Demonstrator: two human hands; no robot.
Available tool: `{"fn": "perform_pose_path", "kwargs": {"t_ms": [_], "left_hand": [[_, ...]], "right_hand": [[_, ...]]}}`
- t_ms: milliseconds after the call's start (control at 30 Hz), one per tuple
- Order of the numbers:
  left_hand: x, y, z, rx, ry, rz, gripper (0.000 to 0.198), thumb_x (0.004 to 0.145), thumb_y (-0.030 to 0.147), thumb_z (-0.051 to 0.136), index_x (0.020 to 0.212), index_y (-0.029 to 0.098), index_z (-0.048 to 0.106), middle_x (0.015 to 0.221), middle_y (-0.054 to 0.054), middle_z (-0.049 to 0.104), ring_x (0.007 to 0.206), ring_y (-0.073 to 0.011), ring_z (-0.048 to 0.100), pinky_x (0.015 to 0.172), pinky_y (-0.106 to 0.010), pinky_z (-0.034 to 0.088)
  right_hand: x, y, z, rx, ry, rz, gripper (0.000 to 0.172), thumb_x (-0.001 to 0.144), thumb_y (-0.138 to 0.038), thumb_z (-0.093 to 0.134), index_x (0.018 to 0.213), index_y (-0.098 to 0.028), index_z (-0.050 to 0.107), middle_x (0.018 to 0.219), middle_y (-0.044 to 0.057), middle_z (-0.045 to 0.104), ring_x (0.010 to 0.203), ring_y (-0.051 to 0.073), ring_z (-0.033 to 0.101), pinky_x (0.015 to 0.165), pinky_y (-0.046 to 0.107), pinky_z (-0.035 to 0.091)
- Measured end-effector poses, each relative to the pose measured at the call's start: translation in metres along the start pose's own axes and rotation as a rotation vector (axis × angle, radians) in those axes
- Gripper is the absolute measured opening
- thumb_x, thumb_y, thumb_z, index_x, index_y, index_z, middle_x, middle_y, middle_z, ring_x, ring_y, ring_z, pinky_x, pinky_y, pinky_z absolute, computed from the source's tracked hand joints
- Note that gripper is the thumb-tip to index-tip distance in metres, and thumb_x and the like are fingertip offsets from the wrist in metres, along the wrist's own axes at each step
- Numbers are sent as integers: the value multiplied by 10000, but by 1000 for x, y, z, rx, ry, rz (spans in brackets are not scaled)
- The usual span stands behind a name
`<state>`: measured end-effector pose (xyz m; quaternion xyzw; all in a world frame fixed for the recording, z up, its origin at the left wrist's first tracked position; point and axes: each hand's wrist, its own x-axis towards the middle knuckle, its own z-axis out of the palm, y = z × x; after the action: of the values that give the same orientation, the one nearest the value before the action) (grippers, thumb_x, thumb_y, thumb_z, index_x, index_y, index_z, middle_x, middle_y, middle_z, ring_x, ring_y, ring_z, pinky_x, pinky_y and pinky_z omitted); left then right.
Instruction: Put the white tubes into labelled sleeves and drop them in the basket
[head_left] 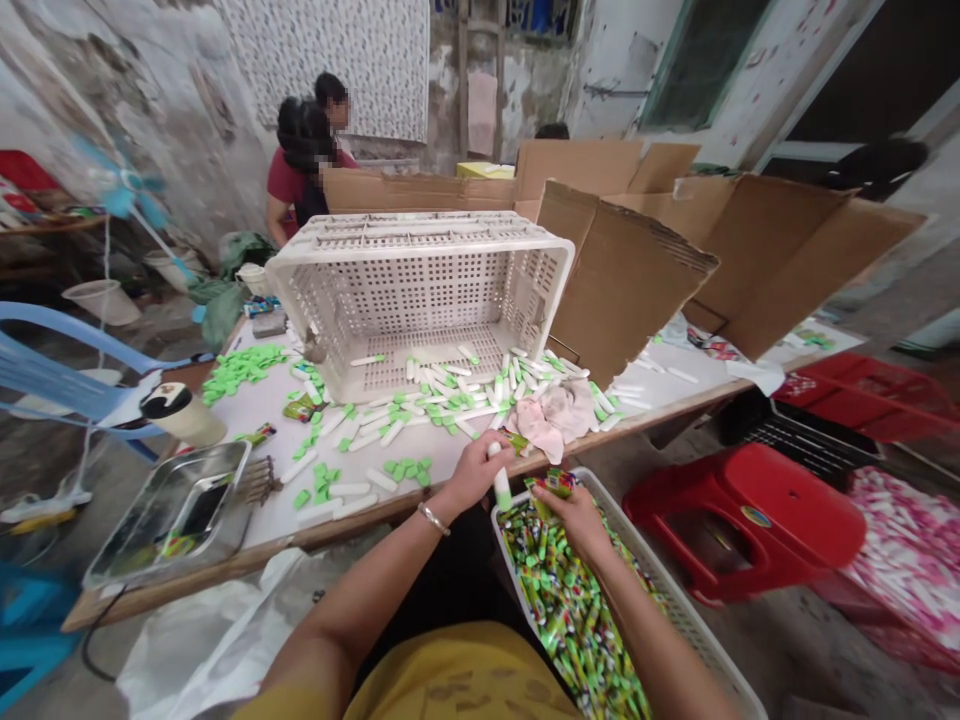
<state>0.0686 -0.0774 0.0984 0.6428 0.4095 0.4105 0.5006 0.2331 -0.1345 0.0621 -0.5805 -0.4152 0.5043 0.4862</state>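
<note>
My left hand is closed around a white tube with a green cap, held upright at the table's front edge. My right hand pinches a small colourful wrapper just right of the tube, above a white basket on my lap filled with wrapped green tubes. Several bare white tubes and loose green caps lie scattered on the table in front of a tipped white crate.
A metal tray sits at the table's left corner beside a cup. A pink cloth lies near my hands. Cardboard boxes stand behind. A red stool and red crate are at right. Two people sit behind the crate.
</note>
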Motion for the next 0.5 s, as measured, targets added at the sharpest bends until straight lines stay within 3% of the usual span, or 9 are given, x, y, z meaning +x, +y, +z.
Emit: {"fn": "perform_pose_path", "kwargs": {"t_ms": [100,167,367,500], "left_hand": [[-5,-5,5,94,-154,-24,186,741,321,547,813,154,589,695,13,570,643,-109,511,631,-217,415],[-9,-10,8,138,-192,-51,186,731,323,547,772,150,601,681,12,580,663,-120,520,641,-222,416],[-14,-20,10,199,-71,-123,217,728,351,523,683,146,579,584,28,555,606,-116,501,602,-218,395],[-16,-20,9,127,-89,-155,216,740,355,511,715,147,565,550,36,525,564,-110,488,572,-215,384]], "right_hand": [[0,-1,8,35,-24,26,345,529,-415,738,719,-134,679,655,32,669,605,172,579,632,298,446],[-1,-4,13,43,-73,24,334,538,-408,730,724,-135,676,664,35,669,614,173,582,628,293,448],[-3,-14,19,-21,-62,-67,297,532,-337,731,751,-160,636,690,11,656,632,168,576,625,279,447],[-3,-17,21,-155,-18,-166,212,573,-361,696,582,-162,624,560,-1,612,541,153,539,563,277,436]]}}
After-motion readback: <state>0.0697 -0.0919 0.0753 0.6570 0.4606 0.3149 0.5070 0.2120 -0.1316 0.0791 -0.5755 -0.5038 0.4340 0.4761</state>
